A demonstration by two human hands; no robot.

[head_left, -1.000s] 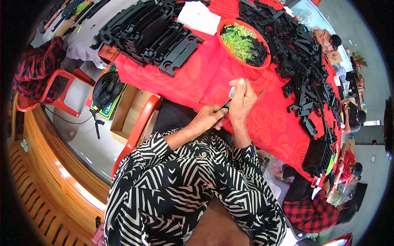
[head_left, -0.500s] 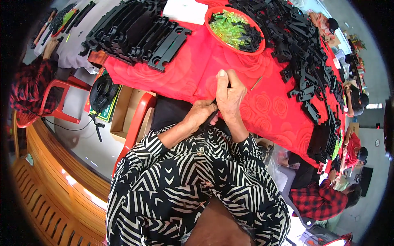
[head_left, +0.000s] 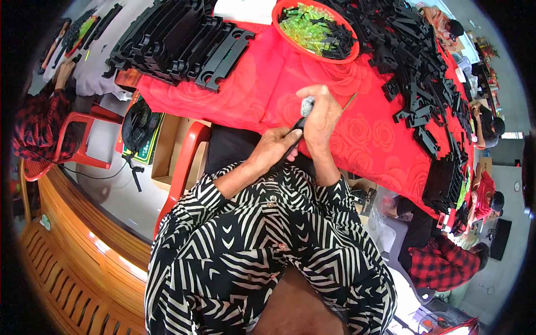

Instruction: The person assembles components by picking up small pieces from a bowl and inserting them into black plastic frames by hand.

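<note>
My left hand [head_left: 273, 146] is closed around a slim black plastic piece [head_left: 298, 127] in front of my shirt, just off the table edge. My right hand [head_left: 322, 120] is closed just above it, wrapped around a tool handle with a rounded silvery end [head_left: 307, 106]. The rest of that tool is hidden by my fingers. Both hands meet at the black piece, and its lower part is hidden between them. Beyond them stand several long black plastic frames [head_left: 226, 60] in a row on the red cloth.
An orange-red bowl [head_left: 276, 28] holds small green and black parts. Loose black parts [head_left: 413, 84] are heaped along the table's right side. A thin stick [head_left: 350, 101] lies on the red tablecloth [head_left: 357, 131]. A red chair [head_left: 187, 162] stands at my left; other people sit on both sides.
My right thumb has lifted and shifted, baring the silvery end of the tool. Both hands have turned slightly, and more of the black piece shows. The view has moved a little.
</note>
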